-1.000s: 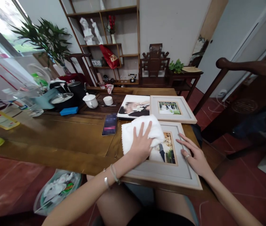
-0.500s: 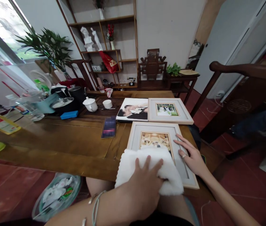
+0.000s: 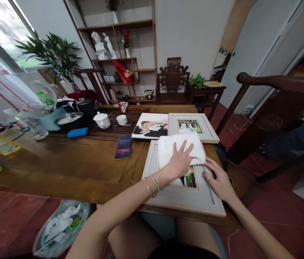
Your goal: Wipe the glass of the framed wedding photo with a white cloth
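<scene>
I see left hand flat on white cloth, fingers spread, pressing down, not gripping. Cloth lies on top part of big picture frame, under both hands. Right hand open, palm down on frame's right side, just beside left hand. Smaller frame and photo print lie just past hands on worktop.

cloth hides upper half of near photo; print and small card blurred out.
</scene>
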Demonstrator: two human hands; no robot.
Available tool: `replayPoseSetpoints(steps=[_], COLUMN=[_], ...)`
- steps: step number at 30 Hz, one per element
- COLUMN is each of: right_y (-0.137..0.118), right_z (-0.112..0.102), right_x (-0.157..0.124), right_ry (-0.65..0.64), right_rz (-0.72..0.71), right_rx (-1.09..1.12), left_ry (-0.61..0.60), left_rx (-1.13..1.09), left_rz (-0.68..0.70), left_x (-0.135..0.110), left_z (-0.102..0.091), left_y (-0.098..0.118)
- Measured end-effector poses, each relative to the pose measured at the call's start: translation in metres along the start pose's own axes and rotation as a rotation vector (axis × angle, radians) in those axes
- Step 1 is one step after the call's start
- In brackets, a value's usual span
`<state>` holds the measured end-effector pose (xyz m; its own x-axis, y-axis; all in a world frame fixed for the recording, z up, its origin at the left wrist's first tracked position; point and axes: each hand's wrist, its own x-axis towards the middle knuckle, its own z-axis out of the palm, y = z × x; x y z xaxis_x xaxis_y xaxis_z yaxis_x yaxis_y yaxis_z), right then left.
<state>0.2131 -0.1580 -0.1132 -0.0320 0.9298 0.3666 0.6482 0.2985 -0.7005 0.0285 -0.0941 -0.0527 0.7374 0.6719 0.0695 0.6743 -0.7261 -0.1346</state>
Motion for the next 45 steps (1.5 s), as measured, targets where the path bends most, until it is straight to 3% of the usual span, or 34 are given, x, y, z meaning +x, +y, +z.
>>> replayPoseSetpoints(steps=[5,8,10,12,15,19,22,29,33,36,38,40,43,45], right_y=[-0.009,-0.01,-0.008,-0.006,-0.002,-0.001,-0.005,-0.01,-0.013,-0.014,-0.014,-0.014,-0.013,-0.013], right_z=[-0.002,-0.003,-0.003,-0.002,-0.001,-0.001,0.0,0.0,-0.002,-0.003,-0.004,-0.004,-0.003,-0.002], right_x=[0.0,0.0,0.0,0.0,0.0,0.0,0.0,0.0,0.0,-0.001,0.0,0.0,0.0,0.0], right_ry=[-0.001,-0.009,-0.01,-0.006,0.003,0.022,0.021,0.026,0.039,0.039,0.021,-0.004,-0.035,-0.046], right_rz=[-0.038,-0.035,-0.035,-0.046,-0.062,-0.032,-0.034,-0.057,-0.005,-0.005,-0.015,-0.022,-0.029,-0.031], right_rx=[0.016,0.031,0.054,0.073,0.062,-0.009,-0.008,0.065,0.132,0.131,0.099,0.076,0.066,0.06], left_ry=[-0.154,-0.191,-0.176,-0.12,-0.045,0.084,0.04,-0.161,-0.149,-0.094,-0.078,-0.081,-0.029,0.052], left_rx=[-0.084,-0.166,-0.201,-0.197,-0.124,-0.019,-0.023,-0.158,-0.228,-0.222,-0.203,-0.154,-0.028,0.04], left_rz=[0.043,0.156,0.163,0.069,-0.093,-0.043,0.066,0.067,0.206,0.256,0.213,0.07,-0.238,-0.371], left_x=[-0.055,-0.094,-0.104,-0.095,-0.053,0.002,0.008,-0.055,-0.092,-0.113,-0.12,-0.12,-0.109,-0.1], left_z=[-0.023,-0.043,-0.048,-0.043,-0.027,-0.009,-0.005,-0.028,-0.044,-0.045,-0.042,-0.037,-0.028,-0.023], left_y=[0.016,0.031,0.04,0.042,0.029,0.006,0.0,0.016,0.047,0.067,0.069,0.059,0.023,-0.007])
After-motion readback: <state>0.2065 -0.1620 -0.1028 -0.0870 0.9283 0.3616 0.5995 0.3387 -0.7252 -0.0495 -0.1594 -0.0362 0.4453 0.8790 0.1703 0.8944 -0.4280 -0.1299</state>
